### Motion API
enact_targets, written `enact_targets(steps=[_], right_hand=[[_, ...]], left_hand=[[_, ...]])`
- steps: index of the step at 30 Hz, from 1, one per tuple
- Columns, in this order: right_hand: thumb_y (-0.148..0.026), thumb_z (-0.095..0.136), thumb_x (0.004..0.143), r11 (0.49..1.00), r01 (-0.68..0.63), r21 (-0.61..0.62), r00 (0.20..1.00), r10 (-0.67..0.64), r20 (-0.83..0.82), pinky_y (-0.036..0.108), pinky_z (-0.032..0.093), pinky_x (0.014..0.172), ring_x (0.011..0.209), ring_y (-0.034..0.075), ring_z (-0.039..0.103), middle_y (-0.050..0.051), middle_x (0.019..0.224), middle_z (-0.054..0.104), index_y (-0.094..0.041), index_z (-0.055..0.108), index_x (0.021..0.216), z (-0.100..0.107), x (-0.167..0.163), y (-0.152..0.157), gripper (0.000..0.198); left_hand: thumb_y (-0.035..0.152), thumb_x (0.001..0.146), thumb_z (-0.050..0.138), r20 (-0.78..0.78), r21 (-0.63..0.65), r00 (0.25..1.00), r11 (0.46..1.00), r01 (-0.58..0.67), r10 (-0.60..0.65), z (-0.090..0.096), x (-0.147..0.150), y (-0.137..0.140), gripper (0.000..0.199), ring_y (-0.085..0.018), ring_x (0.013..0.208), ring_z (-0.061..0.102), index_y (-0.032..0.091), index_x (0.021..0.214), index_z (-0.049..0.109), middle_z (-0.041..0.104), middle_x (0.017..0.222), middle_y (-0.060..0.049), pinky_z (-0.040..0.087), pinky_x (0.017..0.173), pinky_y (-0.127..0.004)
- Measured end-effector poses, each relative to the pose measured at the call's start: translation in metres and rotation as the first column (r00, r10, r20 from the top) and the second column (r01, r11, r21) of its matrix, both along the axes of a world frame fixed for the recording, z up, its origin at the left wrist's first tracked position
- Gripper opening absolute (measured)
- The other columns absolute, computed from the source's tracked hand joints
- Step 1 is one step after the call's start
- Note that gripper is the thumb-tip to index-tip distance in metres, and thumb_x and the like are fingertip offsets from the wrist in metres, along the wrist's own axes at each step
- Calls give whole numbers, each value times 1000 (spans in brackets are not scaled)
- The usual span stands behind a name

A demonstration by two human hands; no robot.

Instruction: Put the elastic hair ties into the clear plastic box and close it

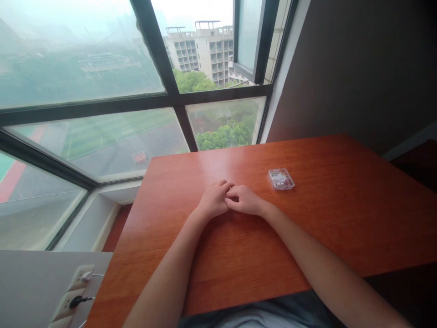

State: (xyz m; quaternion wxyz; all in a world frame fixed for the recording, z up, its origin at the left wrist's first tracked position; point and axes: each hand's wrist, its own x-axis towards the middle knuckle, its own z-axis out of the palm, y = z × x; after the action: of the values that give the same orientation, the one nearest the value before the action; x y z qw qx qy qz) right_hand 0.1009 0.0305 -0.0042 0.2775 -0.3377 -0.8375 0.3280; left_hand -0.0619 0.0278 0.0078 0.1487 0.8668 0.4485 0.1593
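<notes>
Two hands [215, 199] [245, 200] loosely clasp each other near a flat-lying box [281, 179], long axis unclear.

Beyond far edge of reddish-brown desk [341, 196]: dark-framed windows [221, 94] with open sash [250, 36]. Outside: pale multi-storey building [212, 50], green trees [225, 135], sports field [112, 132]. Behind right part of far edge: plain wall [358, 68] in shadow. Beside left edge: strip of red-brown floor [117, 228]; further toward near side, sockets [78, 283] with white and black plugs. Pale daylight sheen [213, 166] near far edge.
</notes>
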Motion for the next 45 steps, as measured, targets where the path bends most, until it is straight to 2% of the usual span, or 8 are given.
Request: enact_targets(steps=[14, 20, 24, 30, 33, 36, 40, 45], right_hand=[[-13, 57, 76, 999, 2, 36, 1000, -3, 27, 22, 33, 56, 58, 10, 47, -2, 60, 57, -16, 60, 59, -2, 1, 1, 17], [-21, 65, 77, 993, 56, -108, 989, -70, -127, 21, 39, 59, 61, 10, 51, -2, 69, 62, -16, 65, 73, 4, 3, -2, 6], [-32, 71, 76, 973, -20, -229, 978, -29, -206, 21, 42, 58, 64, 10, 53, -1, 76, 63, -16, 65, 82, 6, 2, -4, 18], [-32, 77, 70, 969, -66, -236, 968, 5, -250, 24, 48, 68, 79, 14, 60, 3, 92, 67, -17, 68, 95, 7, 2, -4, 31], [-34, 78, 69, 950, -85, -302, 962, -1, -272, 23, 48, 64, 74, 13, 60, 2, 89, 67, -16, 68, 91, 6, 2, -4, 31], [-39, 81, 65, 924, -102, -369, 958, -9, -288, 23, 47, 62, 70, 12, 58, 1, 84, 65, -15, 67, 86, 3, 2, -3, 34], [-44, 82, 63, 926, -89, -367, 963, -14, -269, 22, 45, 60, 68, 12, 55, -1, 76, 62, -15, 66, 81, 2, 2, -2, 37], [-44, 82, 63, 940, -70, -333, 973, -8, -229, 21, 40, 56, 63, 10, 49, -3, 70, 58, -16, 64, 75, 3, 2, -2, 36]], left_hand=[[16, 69, 57, 6, -30, 1000, 1000, 6, -6, 3, 0, 1, 40, -21, 85, 60, 22, 108, 65, 62, 96, -6, 45, 76, -32], [14, 69, 57, 100, -75, 995, 997, 15, -7, 2, -3, 2, 36, -20, 82, 60, 21, 104, 66, 63, 93, -5, 46, 73, -30], [22, 75, 60, 185, -116, 983, 993, 36, -15, 1, -6, 4, 24, -18, 81, 60, 19, 98, 67, 64, 92, -5, 47, 73, -29], [30, 83, 59, 262, -153, 965, 988, 35, 6, 2, -8, 4, 18, -16, 78, 59, 19, 94, 68, 64, 89, -3, 46, 70, -26], [32, 82, 61, 239, -145, 971, 989, 39, -3, 2, -7, 3, 17, -15, 76, 59, 19, 90, 68, 63, 87, -4, 46, 68, -26], [33, 81, 63, 208, -122, 978, 992, 43, -16, 3, -6, 3, 23, -16, 77, 61, 20, 99, 69, 64, 89, -4, 46, 70, -27], [37, 81, 64, 195, -95, 980, 994, 49, -30, 4, -5, 3, 38, -18, 83, 62, 21, 115, 65, 65, 92, -5, 47, 76, -29], [35, 79, 64, 174, -94, 983, 993, 68, -51, 4, -5, 4, 29, -17, 77, 61, 21, 103, 69, 64, 89, -5, 47, 71, -28]])
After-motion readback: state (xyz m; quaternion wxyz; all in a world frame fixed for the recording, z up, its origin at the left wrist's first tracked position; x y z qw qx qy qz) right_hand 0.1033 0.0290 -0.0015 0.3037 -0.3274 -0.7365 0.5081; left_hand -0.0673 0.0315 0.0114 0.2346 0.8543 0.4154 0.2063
